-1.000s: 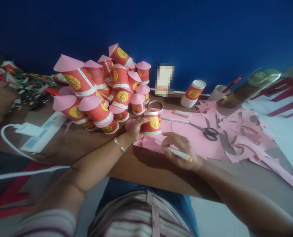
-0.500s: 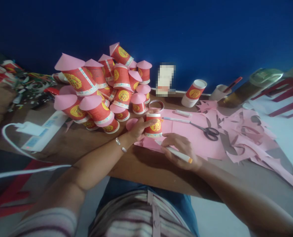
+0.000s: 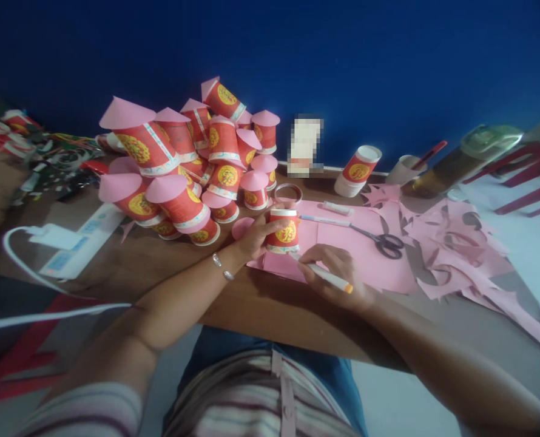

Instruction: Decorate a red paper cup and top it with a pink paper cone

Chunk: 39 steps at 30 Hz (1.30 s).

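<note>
My left hand [image 3: 257, 235] is wrapped round a red paper cup [image 3: 283, 233] with a yellow round emblem and white bands at both ends. Held like a pen in my right hand [image 3: 331, 273] is a white marker [image 3: 329, 277] with an orange end. Its tip is at the cup's lower right edge; whether it touches cannot be made out. Both hands are over pink paper [image 3: 365, 261]. A pair of scissors [image 3: 388, 246] and a thin white pen [image 3: 327, 221] lie on that paper, right of the cup.
Red cups with pink cone tops [image 3: 176, 200] are piled at the left. A power strip [image 3: 81, 246] with a white cable lies nearer me. Pink paper scraps [image 3: 456, 243] cover the right side. Behind are a tape roll [image 3: 289, 194], stacked cups [image 3: 358, 172] and a bottle [image 3: 461, 161].
My right hand has shifted slightly, bringing the marker's tip up to the cup's lower edge. My left hand and the cup have hardly moved.
</note>
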{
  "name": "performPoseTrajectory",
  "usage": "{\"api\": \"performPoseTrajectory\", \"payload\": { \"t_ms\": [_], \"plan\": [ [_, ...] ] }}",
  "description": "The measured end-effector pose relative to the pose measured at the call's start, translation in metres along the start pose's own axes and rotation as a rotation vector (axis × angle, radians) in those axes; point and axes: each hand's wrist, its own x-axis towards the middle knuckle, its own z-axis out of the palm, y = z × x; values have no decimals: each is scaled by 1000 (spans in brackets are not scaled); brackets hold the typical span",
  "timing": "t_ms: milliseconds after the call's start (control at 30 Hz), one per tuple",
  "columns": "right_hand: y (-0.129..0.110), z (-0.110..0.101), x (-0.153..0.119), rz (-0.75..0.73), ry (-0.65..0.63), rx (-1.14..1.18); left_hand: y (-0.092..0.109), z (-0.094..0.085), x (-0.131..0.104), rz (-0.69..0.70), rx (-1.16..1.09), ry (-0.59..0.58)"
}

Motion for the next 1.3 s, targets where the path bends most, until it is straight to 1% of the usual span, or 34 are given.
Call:
{"api": "performPoseTrajectory", "payload": {
  "t_ms": [800, 1033, 1300],
  "plan": [
    [1, 0, 0, -7, 5, -3, 3, 2, -1, -7, -10, -5],
    [1, -2, 0, 22, 3, -36, 3, 1, -1, 6, -19, -10],
    [0, -3, 0, 18, 9, -29, 5, 3, -2, 9, -35, -21]
  ]
}}
